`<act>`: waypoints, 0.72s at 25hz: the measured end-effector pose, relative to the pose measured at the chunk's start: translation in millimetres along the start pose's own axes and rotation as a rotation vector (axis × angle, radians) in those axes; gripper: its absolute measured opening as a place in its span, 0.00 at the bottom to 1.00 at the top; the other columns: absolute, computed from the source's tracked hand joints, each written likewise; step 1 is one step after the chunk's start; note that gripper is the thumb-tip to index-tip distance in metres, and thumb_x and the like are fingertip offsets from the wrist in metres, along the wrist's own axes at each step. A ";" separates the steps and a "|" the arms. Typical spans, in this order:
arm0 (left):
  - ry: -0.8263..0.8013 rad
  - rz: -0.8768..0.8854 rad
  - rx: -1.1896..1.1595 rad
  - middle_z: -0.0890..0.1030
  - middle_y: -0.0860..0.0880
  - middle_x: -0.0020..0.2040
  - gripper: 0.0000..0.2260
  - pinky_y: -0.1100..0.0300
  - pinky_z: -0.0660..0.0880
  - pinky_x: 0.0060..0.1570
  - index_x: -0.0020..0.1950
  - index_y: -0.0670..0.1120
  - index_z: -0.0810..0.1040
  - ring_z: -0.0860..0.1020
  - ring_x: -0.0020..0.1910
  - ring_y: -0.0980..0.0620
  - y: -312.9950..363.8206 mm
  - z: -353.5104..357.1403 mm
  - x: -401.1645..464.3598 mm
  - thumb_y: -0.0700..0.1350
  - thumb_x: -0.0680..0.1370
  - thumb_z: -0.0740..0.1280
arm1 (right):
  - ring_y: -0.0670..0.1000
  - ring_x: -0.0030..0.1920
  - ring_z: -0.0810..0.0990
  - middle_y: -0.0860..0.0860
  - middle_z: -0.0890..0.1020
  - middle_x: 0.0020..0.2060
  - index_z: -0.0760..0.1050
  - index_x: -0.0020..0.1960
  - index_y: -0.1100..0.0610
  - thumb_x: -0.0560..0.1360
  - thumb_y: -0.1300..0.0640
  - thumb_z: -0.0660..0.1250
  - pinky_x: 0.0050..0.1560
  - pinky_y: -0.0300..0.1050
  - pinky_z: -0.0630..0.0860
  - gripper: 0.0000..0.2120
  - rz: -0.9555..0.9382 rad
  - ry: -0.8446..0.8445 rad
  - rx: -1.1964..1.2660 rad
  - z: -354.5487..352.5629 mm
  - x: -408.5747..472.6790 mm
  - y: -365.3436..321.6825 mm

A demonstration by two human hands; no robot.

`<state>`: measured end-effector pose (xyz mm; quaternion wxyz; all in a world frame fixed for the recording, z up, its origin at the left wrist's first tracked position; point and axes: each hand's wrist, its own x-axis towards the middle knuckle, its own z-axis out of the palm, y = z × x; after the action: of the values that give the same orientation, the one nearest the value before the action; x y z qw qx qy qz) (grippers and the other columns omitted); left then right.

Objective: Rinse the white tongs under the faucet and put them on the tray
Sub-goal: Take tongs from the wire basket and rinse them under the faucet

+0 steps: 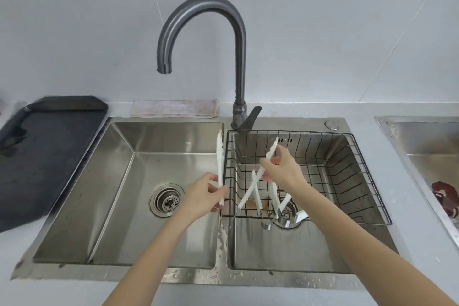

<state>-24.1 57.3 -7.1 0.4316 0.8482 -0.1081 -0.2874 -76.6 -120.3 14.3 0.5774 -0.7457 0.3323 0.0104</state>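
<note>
A double steel sink [74,218] fills the lower view, its left basin bare but for a round drain [167,199] near the centre. At 9 o'clock a dark tray [49,156] lies flat on the counter, just beside the sink's left edge. The tall curved faucet [238,57] rises at 12 o'clock from the back rim, its spout over the left basin; no water shows. A folded cloth [175,108] lies against the wall behind the left basin. A black wire basket [360,169] sits in the right basin at 3 o'clock.

The left hand [201,196] grips one pair of white tongs [220,156] near the lower end, fingers closed around it, the tongs standing nearly upright along the divider between the basins. The right hand [283,169], over the basket, pinches a second pair of tongs [258,176] between thumb and fingers, tilted with tips toward 12 o'clock. More white tongs [275,196] lean in the basket below that hand.
</note>
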 end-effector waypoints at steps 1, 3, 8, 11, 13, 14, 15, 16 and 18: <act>0.005 -0.014 -0.089 0.80 0.46 0.38 0.07 0.65 0.78 0.31 0.52 0.48 0.71 0.80 0.28 0.53 -1.9 -7.2 -4.5 0.46 0.76 0.65 | 0.51 0.42 0.81 0.46 0.73 0.41 0.58 0.74 0.55 0.76 0.58 0.62 0.40 0.38 0.80 0.28 -0.015 -0.006 0.022 7.2 -2.1 -4.1; 0.014 -0.041 -0.174 0.79 0.46 0.37 0.05 0.63 0.79 0.32 0.50 0.48 0.73 0.80 0.27 0.53 -9.0 -23.0 -10.0 0.47 0.76 0.65 | 0.51 0.41 0.81 0.46 0.75 0.41 0.63 0.71 0.55 0.76 0.59 0.62 0.51 0.47 0.81 0.24 -0.052 -0.024 0.024 24.1 -4.9 -11.2; 0.018 -0.059 -0.196 0.81 0.48 0.37 0.04 0.53 0.80 0.43 0.42 0.49 0.74 0.81 0.28 0.55 -34.6 -69.9 -13.0 0.48 0.76 0.65 | 0.55 0.51 0.81 0.53 0.79 0.50 0.71 0.61 0.56 0.75 0.61 0.61 0.55 0.51 0.80 0.15 -0.084 -0.034 0.073 74.2 -5.4 -28.6; 0.026 -0.060 -0.192 0.82 0.45 0.39 0.03 0.45 0.79 0.48 0.43 0.48 0.75 0.80 0.35 0.44 -50.1 -98.5 -11.9 0.45 0.76 0.66 | 0.56 0.54 0.80 0.55 0.79 0.51 0.72 0.54 0.53 0.75 0.63 0.61 0.55 0.49 0.80 0.10 -0.070 -0.049 0.136 105.3 -1.6 -35.0; 0.041 -0.049 -0.171 0.82 0.43 0.41 0.04 0.45 0.79 0.48 0.41 0.51 0.74 0.80 0.37 0.42 -60.1 -116.7 -5.6 0.44 0.75 0.66 | 0.56 0.56 0.79 0.56 0.79 0.51 0.72 0.54 0.54 0.75 0.64 0.62 0.56 0.48 0.79 0.11 -0.055 -0.042 0.177 124.5 3.1 -38.6; 0.045 -0.046 -0.161 0.82 0.43 0.43 0.04 0.47 0.80 0.47 0.41 0.52 0.74 0.80 0.37 0.42 -65.1 -124.7 -1.1 0.44 0.75 0.66 | 0.55 0.56 0.79 0.56 0.79 0.51 0.73 0.55 0.55 0.75 0.64 0.62 0.55 0.47 0.79 0.11 -0.047 -0.035 0.182 132.5 5.7 -41.2; 0.045 -0.042 -0.159 0.82 0.43 0.43 0.04 0.50 0.81 0.44 0.41 0.51 0.74 0.80 0.36 0.43 -69.8 -131.8 2.9 0.44 0.75 0.66 | 0.54 0.55 0.79 0.56 0.80 0.51 0.73 0.57 0.56 0.75 0.64 0.63 0.55 0.46 0.79 0.12 -0.041 -0.030 0.179 139.7 8.9 -43.2; 0.044 -0.033 -0.157 0.81 0.45 0.43 0.02 0.55 0.81 0.40 0.43 0.50 0.74 0.79 0.34 0.46 -73.8 -138.7 7.3 0.44 0.76 0.66 | 0.53 0.54 0.79 0.56 0.80 0.51 0.73 0.58 0.58 0.75 0.64 0.63 0.53 0.45 0.79 0.13 -0.036 -0.025 0.178 146.9 11.5 -45.1; 0.048 -0.012 -0.148 0.80 0.46 0.42 0.03 0.63 0.79 0.35 0.47 0.47 0.74 0.78 0.31 0.51 -80.4 -150.9 16.6 0.43 0.76 0.66 | 0.53 0.53 0.79 0.55 0.80 0.51 0.73 0.61 0.60 0.75 0.64 0.64 0.49 0.42 0.79 0.15 -0.032 -0.009 0.195 160.3 17.2 -48.3</act>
<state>71.9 199.8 -7.8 0.4936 0.8215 -0.0709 -0.2767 20.3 15.9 -4.7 0.6488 -0.6911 0.3172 -0.0278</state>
